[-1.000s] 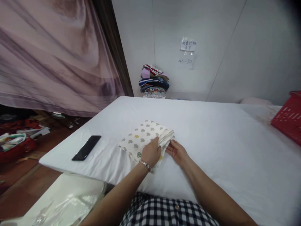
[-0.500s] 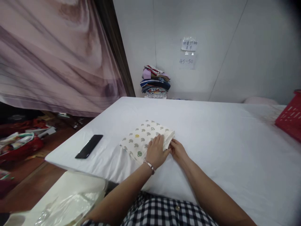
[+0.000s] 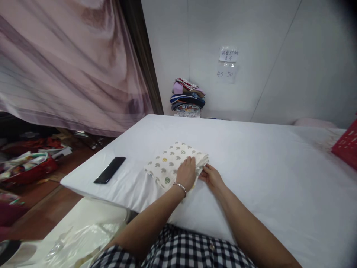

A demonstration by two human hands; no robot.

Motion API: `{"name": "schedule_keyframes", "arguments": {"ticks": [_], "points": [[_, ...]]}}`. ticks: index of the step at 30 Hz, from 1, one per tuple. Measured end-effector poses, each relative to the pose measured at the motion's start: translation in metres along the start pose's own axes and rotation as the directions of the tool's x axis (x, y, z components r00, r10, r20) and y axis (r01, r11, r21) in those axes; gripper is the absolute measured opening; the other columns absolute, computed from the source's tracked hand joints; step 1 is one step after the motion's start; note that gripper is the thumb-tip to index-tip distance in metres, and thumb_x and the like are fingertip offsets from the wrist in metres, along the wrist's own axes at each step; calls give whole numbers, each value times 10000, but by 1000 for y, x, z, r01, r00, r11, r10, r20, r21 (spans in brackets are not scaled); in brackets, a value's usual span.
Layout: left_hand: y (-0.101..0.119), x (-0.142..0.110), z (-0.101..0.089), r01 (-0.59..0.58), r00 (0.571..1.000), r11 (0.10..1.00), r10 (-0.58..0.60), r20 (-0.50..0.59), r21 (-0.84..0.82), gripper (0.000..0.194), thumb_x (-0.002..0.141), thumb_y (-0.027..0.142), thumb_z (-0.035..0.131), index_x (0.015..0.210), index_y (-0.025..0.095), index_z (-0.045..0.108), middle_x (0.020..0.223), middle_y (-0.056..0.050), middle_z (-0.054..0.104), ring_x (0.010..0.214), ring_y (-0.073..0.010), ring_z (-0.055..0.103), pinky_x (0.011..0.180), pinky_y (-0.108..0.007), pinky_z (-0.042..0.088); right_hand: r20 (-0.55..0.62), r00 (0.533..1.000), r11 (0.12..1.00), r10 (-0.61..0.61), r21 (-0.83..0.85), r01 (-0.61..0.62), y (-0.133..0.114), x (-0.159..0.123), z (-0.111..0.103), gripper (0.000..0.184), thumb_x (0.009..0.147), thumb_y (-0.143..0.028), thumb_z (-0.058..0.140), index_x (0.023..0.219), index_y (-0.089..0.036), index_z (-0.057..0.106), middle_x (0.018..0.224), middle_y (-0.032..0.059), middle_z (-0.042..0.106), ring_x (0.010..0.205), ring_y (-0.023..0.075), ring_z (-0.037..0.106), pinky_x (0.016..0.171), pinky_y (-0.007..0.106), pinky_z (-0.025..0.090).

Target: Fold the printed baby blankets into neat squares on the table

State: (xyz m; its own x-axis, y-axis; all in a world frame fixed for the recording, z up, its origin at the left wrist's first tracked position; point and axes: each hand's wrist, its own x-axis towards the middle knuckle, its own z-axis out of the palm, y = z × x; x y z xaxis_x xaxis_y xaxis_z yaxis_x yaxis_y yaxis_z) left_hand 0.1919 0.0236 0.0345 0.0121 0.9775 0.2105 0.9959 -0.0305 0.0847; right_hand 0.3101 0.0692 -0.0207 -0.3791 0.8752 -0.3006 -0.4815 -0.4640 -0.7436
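A folded white cloth (image 3: 167,160) printed with grey, green and yellow mushrooms lies on the white-covered table in front of me. My left hand (image 3: 186,174) is on its near right part, fingers bent over the folded layers and the thumb out of sight. At the right-hand corner, my right hand (image 3: 212,176) pinches the cloth's layered edge, its fingertips partly tucked beneath. Left of the cloth, apart from it, a black phone (image 3: 110,170) lies flat.
A red plastic basket (image 3: 347,145) stands at the table's right edge. Beyond the far edge rises a stack of folded fabrics (image 3: 188,97) against the wall. A white surface with clear plastic bags (image 3: 83,242) is at lower left. A pinkish curtain (image 3: 111,74) hangs at left.
My left hand let go of the bunched fold, flattened over the cloth, then bent its fingers at the layers again. My right hand stayed at the corner. The view has turned slightly left.
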Motion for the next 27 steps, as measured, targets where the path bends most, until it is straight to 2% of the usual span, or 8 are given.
{"name": "schedule_keyframes", "arguments": {"ticks": [3, 6, 10, 14, 16, 20, 23, 27], "points": [[10, -8, 15, -58, 998, 997, 59, -28, 43, 509, 815, 66, 361, 1323, 94, 358, 1365, -169, 398, 1241, -261, 380, 1008, -416, 338, 3, 1000, 1000, 0, 8, 0, -1, -1, 0, 197, 706, -241, 643, 891, -184, 605, 687, -9, 638, 500, 102, 548, 528, 247, 498], [13, -12, 23, -60, 998, 997, 61, -14, 52, 572, 803, 72, 366, 1370, 104, 295, 1431, -159, 308, 1291, -285, 304, 1032, -462, 291, 2, 1000, 1000, -8, 15, 8, -2, -3, -1, 230, 698, -254, 656, 914, -189, 611, 678, -19, 629, 488, 94, 530, 512, 232, 483], [6, -7, 16, -63, 998, 997, 62, 8, 37, 607, 781, 39, 364, 1376, 142, 295, 1446, -136, 290, 1307, -271, 281, 1023, -440, 310, 9, 1000, 999, -8, 36, 7, -2, -4, -2, 245, 698, -276, 670, 920, -196, 601, 742, 2, 652, 580, 120, 582, 587, 260, 504], [8, -7, 16, -69, 998, 995, 69, 11, 69, 564, 806, 52, 349, 1364, 134, 324, 1433, -144, 313, 1307, -288, 284, 1030, -452, 294, -3, 1000, 998, 29, 60, -29, -1, -4, -2, 277, 743, -430, 626, 897, -201, 603, 739, 16, 656, 605, 130, 583, 580, 256, 497], [14, -12, 24, -85, 996, 993, 83, 19, 84, 561, 817, 69, 346, 1372, 138, 312, 1435, -146, 308, 1315, -291, 271, 1041, -477, 267, 0, 1000, 1000, 13, 24, -13, 0, -5, -1, 304, 731, -455, 641, 903, -207, 604, 788, 16, 663, 639, 130, 585, 550, 233, 481], [22, -22, 37, -113, 994, 991, 113, -4, 76, 571, 819, 150, 395, 1375, 75, 290, 1454, -180, 246, 1339, -329, 191, 1064, -519, 192, 23, 998, 997, -50, -66, 51, 2, -9, -1, 376, 680, -383, 713, 995, -221, 588, 966, 31, 665, 751, 150, 602, 536, 216, 465], [19, -32, 30, -160, 987, 987, 160, -11, -22, 609, 814, 270, 463, 1362, 59, 302, 1450, -185, 252, 1339, -326, 188, 1071, -499, 203, -9, 998, 996, -56, -66, 55, 3, -9, -2, 380, 651, -341, 742, 975, -210, 593, 907, 18, 673, 682, 125, 593, 521, 201, 459], [-5, -47, 7, -198, 980, 960, 197, -26, -199, 503, 820, 395, 496, 1271, 180, 436, 1384, -94, 407, 1295, -243, 316, 1059, -442, 276, -48, 998, 996, -42, -75, 38, 2, -9, -4, 381, 630, -317, 758, 956, -196, 603, 872, 12, 676, 675, 125, 600, 550, 211, 493]]}}
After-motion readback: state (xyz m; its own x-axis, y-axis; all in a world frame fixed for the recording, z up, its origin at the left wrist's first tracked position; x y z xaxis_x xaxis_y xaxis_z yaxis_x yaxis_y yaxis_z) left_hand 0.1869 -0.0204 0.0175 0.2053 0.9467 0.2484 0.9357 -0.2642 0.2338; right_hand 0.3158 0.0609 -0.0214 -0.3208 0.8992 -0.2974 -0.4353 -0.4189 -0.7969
